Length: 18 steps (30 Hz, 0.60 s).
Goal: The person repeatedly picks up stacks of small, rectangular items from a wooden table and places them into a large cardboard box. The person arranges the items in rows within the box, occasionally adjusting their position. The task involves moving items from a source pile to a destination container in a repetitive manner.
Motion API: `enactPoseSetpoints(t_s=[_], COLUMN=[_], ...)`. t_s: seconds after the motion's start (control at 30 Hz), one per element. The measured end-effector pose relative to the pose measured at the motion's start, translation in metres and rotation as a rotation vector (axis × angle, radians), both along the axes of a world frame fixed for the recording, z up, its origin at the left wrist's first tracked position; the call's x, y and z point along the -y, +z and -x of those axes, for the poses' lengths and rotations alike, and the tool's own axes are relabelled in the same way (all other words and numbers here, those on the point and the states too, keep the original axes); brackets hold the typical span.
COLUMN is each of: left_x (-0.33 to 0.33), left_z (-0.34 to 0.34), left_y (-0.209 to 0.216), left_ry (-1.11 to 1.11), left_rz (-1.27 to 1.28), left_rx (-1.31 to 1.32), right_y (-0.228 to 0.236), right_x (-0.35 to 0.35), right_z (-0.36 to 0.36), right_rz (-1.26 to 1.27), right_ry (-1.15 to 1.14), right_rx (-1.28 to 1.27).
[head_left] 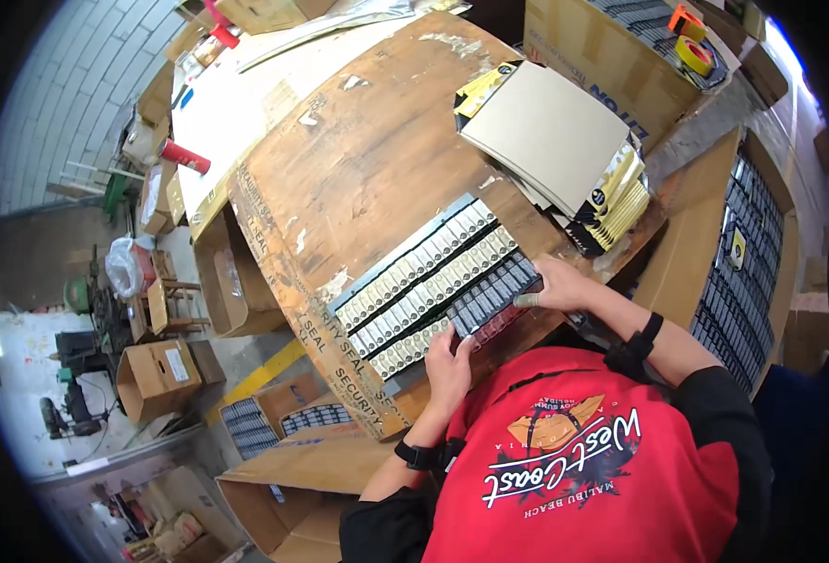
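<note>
while left hand (447, 369) grips one end of dark pack row (493, 296), right hand (562, 285) grips other

White lettering (537, 476) stands upside down on the red shirt (659, 497); dark capitals (358, 402) repeat along the tape (288, 302) edging the desk (339, 178); blue letters (618, 111) mark a big box (574, 56); a white label (177, 364) on a small box (142, 377) is unreadable.

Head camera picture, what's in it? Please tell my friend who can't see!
A person's left hand and right hand hold the two ends of a dark row of small packs, at the near side of pale rows, on a worn wooden table. Farther right lies a stack of flat cards, and cardboard boxes stand around the table.
</note>
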<state>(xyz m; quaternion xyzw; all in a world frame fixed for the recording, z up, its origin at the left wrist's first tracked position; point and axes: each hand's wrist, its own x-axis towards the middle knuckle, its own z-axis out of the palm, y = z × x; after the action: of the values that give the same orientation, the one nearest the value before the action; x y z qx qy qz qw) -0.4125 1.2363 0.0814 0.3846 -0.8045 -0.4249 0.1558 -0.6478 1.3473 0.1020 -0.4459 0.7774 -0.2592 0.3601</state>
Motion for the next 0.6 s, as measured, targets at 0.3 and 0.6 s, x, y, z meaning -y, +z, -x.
enactPoseSetpoints(t_s=[0.3,0.6], left_x=[0.031,0.044], left_z=[0.029,0.064], left_y=[0.025,0.045], left_ry=[-0.057,-0.402], left_rz=[0.026,0.597], left_rx=[0.273,0.474], right_y=[-0.019,0.014], right_x=[0.022,0.021], right_z=[0.021,0.028], right_rz=[-0.270,-0.344], right_ry=[-0.003,-0.072], right_rx=[0.141,-0.130])
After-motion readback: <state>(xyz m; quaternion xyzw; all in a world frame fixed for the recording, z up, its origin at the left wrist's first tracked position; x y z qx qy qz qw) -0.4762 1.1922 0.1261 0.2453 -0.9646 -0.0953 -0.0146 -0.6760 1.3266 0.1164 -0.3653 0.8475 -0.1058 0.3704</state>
